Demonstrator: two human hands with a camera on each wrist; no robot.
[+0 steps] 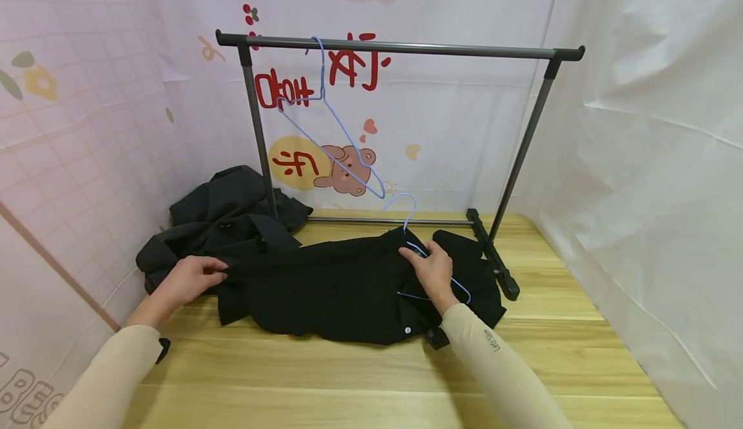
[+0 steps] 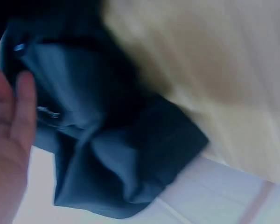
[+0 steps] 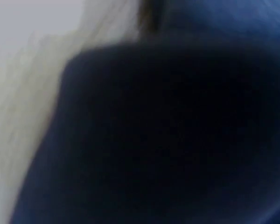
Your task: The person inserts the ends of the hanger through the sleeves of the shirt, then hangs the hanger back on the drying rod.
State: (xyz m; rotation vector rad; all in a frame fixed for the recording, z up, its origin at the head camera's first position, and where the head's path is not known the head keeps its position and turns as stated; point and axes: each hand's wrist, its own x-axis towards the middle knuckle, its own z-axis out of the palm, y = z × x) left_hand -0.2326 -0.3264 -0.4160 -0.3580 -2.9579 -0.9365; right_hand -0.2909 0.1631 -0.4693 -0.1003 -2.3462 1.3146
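Note:
A black garment with a small white button lies spread across the wooden table. A light blue wire hanger lies at its right part, its hook rising past the cloth's upper edge. My right hand grips the hanger's arm against the black cloth, thumb and fingers on either side of the wire. At the garment's left end, my left hand pinches the cloth edge between thumb and fingers. The left wrist view shows fingers beside dark cloth. Blurred dark fabric fills most of the right wrist view.
Behind stands a grey metal clothes rack, its right foot close to the garment. Another blue hanger hangs from its bar. A heap of dark clothing lies at the back left, against the curtain wall.

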